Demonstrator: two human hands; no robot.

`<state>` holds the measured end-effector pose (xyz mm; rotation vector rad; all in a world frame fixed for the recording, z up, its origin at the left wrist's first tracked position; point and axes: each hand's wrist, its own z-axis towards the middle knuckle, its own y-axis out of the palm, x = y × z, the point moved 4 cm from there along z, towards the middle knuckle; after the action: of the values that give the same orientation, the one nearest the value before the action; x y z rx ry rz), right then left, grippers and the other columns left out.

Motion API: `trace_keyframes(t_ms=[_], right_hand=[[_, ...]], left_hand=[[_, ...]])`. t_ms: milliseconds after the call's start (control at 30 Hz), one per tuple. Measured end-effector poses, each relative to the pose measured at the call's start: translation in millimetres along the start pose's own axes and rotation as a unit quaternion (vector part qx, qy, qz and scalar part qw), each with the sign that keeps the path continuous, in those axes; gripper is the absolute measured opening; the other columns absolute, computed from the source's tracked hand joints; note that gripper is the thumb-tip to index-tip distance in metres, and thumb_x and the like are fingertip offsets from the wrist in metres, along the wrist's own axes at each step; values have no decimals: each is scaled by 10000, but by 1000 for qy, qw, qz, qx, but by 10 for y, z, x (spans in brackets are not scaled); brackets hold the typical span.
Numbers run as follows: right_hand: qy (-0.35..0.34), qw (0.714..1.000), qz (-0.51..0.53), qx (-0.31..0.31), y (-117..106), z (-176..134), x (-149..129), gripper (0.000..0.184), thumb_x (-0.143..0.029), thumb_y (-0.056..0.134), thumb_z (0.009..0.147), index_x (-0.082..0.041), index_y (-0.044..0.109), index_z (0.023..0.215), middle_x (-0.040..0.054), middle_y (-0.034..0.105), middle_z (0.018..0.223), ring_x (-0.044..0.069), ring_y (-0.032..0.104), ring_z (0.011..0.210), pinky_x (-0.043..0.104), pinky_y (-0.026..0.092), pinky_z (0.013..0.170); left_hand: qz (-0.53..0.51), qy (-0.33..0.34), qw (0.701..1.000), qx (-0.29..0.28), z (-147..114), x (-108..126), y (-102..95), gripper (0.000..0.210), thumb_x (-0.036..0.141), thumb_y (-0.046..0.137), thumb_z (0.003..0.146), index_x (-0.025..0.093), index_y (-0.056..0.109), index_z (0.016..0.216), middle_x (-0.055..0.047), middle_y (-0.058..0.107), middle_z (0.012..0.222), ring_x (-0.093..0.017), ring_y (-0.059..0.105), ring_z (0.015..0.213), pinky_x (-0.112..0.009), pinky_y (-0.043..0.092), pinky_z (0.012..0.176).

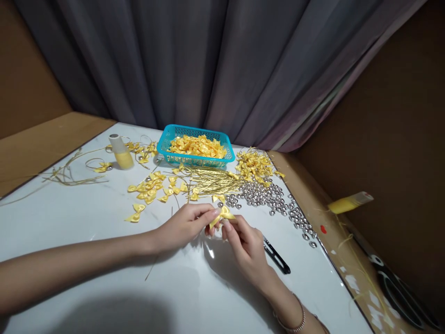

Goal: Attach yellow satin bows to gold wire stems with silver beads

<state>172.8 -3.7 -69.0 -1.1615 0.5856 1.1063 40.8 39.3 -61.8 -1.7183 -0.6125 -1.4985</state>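
Between my two hands, above the white tabletop [167,287], is a yellow ribbon bow [225,213]. My left hand [191,222] pinches its left side between thumb and fingers. My right hand [245,241] closes on the bow's lower right part with thumb and forefinger. Whether anything small sits behind the bow is hidden by the fingers. Loose yellow bows [149,188] lie just beyond my left hand. Past the held bow is a bundle of gold wire ties [213,181]. Small silver bells or beads [259,194] are spread out beyond my right hand.
A blue basket [198,162] full of yellow bows stands at the back. Left of it is a bottle with yellow contents [123,155]. Bows with gold ties [255,164] are heaped at right. A black-handled cutter [278,257] lies by my right hand; scissors [392,287] lie far right.
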Motion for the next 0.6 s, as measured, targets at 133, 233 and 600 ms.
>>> trace_keyframes(t_ms=[133, 233, 600], right_hand=[[77, 995, 64, -25, 4, -1, 84, 307, -376, 367, 952, -180, 515, 767, -27, 476, 601, 82, 370, 477, 212, 308, 460], [113, 988, 98, -40, 9, 4, 113, 351, -411, 363, 955, -170, 537, 769, -32, 463, 594, 78, 343, 487, 210, 287, 467], [189, 941, 269, -76, 65, 46, 132, 264, -422, 570, 845, -207, 419, 870, -79, 448, 605, 50, 295, 451, 171, 228, 419]], left_hand=[[10, 11, 1000, 0, -4, -6, -7, 374, 338, 366, 925, 169, 494, 617, 17, 492, 625, -111, 440, 591, -251, 352, 603], [30, 21, 999, 2, -8, -13, -15, 372, 343, 362, 929, 170, 477, 621, 10, 506, 650, -120, 468, 634, -258, 366, 639], [66, 51, 996, -10, -13, -4, -5, 312, 322, 375, 926, 172, 484, 675, 14, 488, 661, -125, 462, 642, -251, 364, 630]])
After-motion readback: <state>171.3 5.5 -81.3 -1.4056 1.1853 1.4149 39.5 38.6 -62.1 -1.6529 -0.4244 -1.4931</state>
